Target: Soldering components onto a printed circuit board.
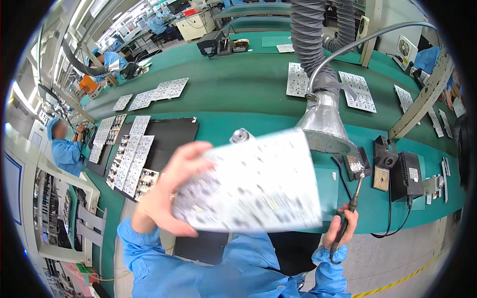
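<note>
Two hands are busy at once, so we read this as an inspection pause in soldering work. Our left hand (pixel 166 196) grips a white circuit panel (pixel 253 184) by its left edge, thumb on top and fingers beneath, lifted clear of the desk and tilted toward us; it is blurred, so its fine parts cannot be made out. Our right hand (pixel 342 227) is closed around the dark handle of a soldering iron (pixel 352 206), tip pointing up and away, near the panel's lower right corner but apart from it.

We judge that any next move needs the panel laid flat and steady first, with the iron's tip kept off it meanwhile.

Just beyond, a silver fume-extraction hood (pixel 324 124) hangs close above the panel's far right corner, leaving little room to lift there. To the right stand an iron holder (pixel 381 164) and a black station box (pixel 406 175). To the left, a black mat (pixel 171 136) carries rows of small boards (pixel 130 161). The green desk (pixel 238 87) beyond offers open room, with further panels (pixel 169 89) spread farther back.
</note>
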`<state>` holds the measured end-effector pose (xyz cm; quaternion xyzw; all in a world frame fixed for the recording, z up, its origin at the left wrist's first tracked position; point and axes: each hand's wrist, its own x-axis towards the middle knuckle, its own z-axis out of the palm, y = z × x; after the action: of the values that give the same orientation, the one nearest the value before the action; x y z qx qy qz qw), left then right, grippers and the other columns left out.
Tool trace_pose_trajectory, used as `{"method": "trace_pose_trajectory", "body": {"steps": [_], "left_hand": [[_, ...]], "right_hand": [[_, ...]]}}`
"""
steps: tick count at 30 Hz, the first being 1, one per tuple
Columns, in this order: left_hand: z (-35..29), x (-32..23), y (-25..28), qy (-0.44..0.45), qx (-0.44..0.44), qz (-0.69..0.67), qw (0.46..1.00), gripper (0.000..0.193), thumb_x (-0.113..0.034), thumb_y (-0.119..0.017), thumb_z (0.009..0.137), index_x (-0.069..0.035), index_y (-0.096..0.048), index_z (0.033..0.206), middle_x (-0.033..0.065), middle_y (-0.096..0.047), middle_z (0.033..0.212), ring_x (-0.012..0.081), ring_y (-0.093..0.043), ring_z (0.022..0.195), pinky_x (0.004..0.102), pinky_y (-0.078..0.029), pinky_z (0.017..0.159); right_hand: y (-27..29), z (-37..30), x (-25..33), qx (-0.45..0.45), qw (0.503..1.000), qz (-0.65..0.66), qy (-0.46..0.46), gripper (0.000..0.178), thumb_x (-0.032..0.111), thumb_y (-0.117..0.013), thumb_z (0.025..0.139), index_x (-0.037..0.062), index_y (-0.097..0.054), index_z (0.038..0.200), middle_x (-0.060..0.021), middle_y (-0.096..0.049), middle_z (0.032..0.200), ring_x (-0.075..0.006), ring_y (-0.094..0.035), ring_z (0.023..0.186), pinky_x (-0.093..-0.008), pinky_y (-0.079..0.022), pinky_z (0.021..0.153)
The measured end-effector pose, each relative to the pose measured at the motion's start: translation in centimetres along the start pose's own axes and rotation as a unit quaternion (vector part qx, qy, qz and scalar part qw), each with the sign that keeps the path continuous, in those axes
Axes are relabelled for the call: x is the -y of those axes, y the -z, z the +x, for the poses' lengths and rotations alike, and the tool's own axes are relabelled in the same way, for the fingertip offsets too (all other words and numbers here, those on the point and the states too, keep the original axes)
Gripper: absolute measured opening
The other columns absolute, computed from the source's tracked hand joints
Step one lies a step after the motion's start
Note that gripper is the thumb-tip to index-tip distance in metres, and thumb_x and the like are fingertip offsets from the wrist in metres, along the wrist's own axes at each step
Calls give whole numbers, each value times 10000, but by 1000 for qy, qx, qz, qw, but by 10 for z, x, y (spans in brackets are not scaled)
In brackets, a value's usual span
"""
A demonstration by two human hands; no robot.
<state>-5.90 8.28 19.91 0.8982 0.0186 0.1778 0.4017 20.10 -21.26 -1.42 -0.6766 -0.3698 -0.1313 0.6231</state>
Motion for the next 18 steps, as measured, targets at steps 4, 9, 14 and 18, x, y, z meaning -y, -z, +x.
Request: {"method": "trace_pose_trajectory", "body": {"steps": [4,9,14,18], "left_hand": [[-2,-4,-67,0,48,16,999,997,-377,-865,490,-37,-492,1350,264,-332,1441,393,-398,1283,452,-330,1050],[6,22,-120,36,62,26,997,947,-347,-854,517,-73,-489,1348,221,-345,1445,404,-424,1237,466,-347,1020],[18,41,-143,18,60,31,998,928,-392,-865,511,-62,-517,1305,232,-378,1412,425,-456,1216,481,-373,1006],[24,53,-156,-7,64,26,998,946,-414,-870,509,-46,-516,1305,247,-380,1403,428,-453,1220,475,-370,1009]], "right_hand": [[11,-3,18,-73,994,59,56,411,323,-524,965,40,-465,1256,-221,-555,1253,-290,-563,1043,-456,-439,937],[34,0,67,20,991,32,130,555,429,-665,873,88,-438,1247,-310,-535,1232,-411,-525,1161,-531,-405,1002],[36,20,81,192,959,-112,176,497,193,-839,698,28,-537,1057,-230,-629,1095,-439,-582,1051,-539,-443,946],[28,24,70,226,955,-126,144,421,131,-843,649,21,-595,971,-195,-666,1050,-418,-603,1005,-486,-463,924]]}}
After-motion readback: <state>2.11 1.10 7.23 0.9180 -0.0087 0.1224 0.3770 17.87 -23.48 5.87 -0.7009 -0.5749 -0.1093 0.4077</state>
